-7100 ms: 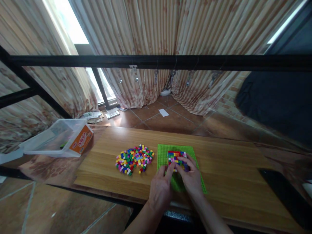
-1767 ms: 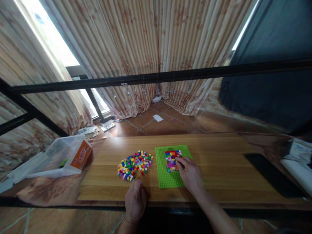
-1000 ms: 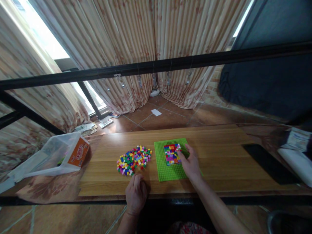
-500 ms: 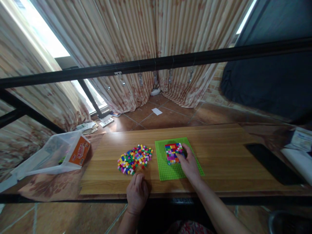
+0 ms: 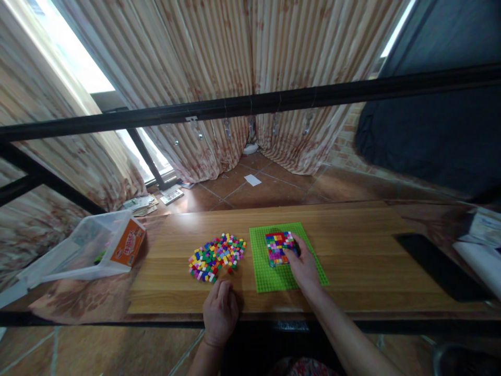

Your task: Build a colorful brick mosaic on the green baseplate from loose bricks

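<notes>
A block of many-coloured toy bricks (image 5: 279, 246) sits over the green baseplate (image 5: 260, 277). My right hand (image 5: 305, 265) grips this block at its right side, thumb over the near part and fingers around the far right edge. Whether the block is pressed onto the plate cannot be told. To the left lies a loose pile of small toy bricks (image 5: 213, 256) in mixed colours. Just below the pile, my left hand (image 5: 221, 310) rests closed on the front of the wooden board, fingers curled under. Whatever its fingers may hold is hidden. A red brick (image 5: 230, 270) lies just above that hand.
The wooden board (image 5: 352, 235) carries all of this. At the left lies a clear plastic bin (image 5: 94, 235) with an orange label. A black flat object (image 5: 438, 263) lies at the right. A dark metal rail (image 5: 242, 107) crosses behind, before curtains.
Both hands keep nearly the same place and grip. The red brick below the pile, blurred before, now shows clearly. The whole view has shifted very slightly.
</notes>
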Action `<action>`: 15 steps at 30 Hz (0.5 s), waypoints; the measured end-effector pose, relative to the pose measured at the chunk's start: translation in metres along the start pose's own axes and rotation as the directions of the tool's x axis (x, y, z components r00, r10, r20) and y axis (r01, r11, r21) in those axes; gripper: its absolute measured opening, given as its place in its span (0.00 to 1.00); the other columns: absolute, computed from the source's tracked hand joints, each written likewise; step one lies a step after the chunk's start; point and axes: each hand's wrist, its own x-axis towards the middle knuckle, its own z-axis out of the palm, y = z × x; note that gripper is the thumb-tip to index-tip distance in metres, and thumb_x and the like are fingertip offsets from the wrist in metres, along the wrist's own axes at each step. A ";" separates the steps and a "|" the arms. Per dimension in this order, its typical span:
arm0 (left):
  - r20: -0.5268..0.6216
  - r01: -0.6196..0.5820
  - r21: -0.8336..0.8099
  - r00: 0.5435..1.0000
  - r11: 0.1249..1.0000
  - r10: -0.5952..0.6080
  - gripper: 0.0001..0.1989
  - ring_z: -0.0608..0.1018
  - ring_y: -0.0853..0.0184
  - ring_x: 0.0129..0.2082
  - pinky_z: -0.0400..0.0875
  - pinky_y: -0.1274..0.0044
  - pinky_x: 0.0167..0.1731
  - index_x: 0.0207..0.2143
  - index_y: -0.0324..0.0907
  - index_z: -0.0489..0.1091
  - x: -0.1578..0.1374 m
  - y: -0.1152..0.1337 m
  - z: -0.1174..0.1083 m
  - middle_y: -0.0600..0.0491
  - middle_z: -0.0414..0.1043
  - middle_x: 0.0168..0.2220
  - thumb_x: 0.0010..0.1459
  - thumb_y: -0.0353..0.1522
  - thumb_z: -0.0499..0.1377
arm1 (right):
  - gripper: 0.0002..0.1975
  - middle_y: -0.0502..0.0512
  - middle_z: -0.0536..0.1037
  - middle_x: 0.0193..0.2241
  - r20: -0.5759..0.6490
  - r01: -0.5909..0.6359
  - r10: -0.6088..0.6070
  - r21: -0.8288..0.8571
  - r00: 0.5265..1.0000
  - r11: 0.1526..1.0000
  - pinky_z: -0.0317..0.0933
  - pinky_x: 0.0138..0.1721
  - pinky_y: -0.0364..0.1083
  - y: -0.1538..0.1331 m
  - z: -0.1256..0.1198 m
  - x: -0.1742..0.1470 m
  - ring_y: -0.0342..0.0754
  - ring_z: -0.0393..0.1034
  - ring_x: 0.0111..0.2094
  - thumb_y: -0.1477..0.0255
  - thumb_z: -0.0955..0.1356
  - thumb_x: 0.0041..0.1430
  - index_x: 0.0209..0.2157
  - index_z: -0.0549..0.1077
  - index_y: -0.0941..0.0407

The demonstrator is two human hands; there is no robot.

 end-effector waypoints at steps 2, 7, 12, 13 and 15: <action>0.005 0.003 -0.008 1.000 1.000 -0.003 0.08 0.72 0.68 0.28 0.66 0.78 0.29 0.31 0.43 0.62 -0.001 -0.001 0.001 0.54 0.66 0.28 0.57 0.23 0.48 | 0.27 0.59 0.75 0.49 -0.014 -0.007 0.007 0.005 1.000 1.000 0.58 0.54 0.58 0.000 0.002 0.000 0.55 0.69 0.49 0.65 0.66 0.50 0.54 0.68 0.54; 0.030 0.023 -0.039 0.999 0.999 -0.022 0.09 0.72 0.68 0.29 0.66 0.78 0.31 0.31 0.43 0.62 -0.001 -0.001 0.001 0.54 0.66 0.28 0.57 0.23 0.47 | 0.28 0.61 0.75 0.49 0.019 -0.027 0.027 0.010 0.999 1.000 0.60 0.53 0.58 0.002 0.001 0.002 0.55 0.70 0.48 0.64 0.66 0.51 0.54 0.68 0.56; 0.078 0.117 -0.093 0.991 0.989 -0.110 0.10 0.71 0.68 0.29 0.65 0.78 0.31 0.29 0.43 0.63 -0.004 0.002 0.000 0.53 0.66 0.28 0.57 0.23 0.46 | 0.27 0.63 0.73 0.51 -0.055 0.114 -0.120 -0.098 0.991 0.989 0.57 0.54 0.59 -0.018 -0.014 -0.011 0.57 0.66 0.52 0.60 0.67 0.54 0.54 0.67 0.57; 0.093 0.149 -0.137 0.986 0.979 -0.137 0.10 0.71 0.68 0.29 0.65 0.78 0.31 0.29 0.43 0.64 -0.004 0.002 0.000 0.53 0.66 0.28 0.57 0.24 0.46 | 0.25 0.63 0.73 0.50 -0.082 0.180 -0.192 -0.132 0.978 0.975 0.57 0.55 0.59 -0.026 -0.017 -0.016 0.56 0.65 0.53 0.60 0.67 0.55 0.52 0.68 0.57; 0.113 0.242 -0.267 0.969 0.933 -0.219 0.10 0.71 0.68 0.30 0.65 0.78 0.32 0.29 0.42 0.64 -0.001 0.006 -0.003 0.53 0.66 0.28 0.58 0.25 0.46 | 0.17 0.59 0.75 0.47 -0.004 0.332 -0.336 -0.138 0.942 0.933 0.59 0.54 0.55 -0.042 -0.018 -0.027 0.53 0.67 0.50 0.63 0.65 0.59 0.47 0.72 0.55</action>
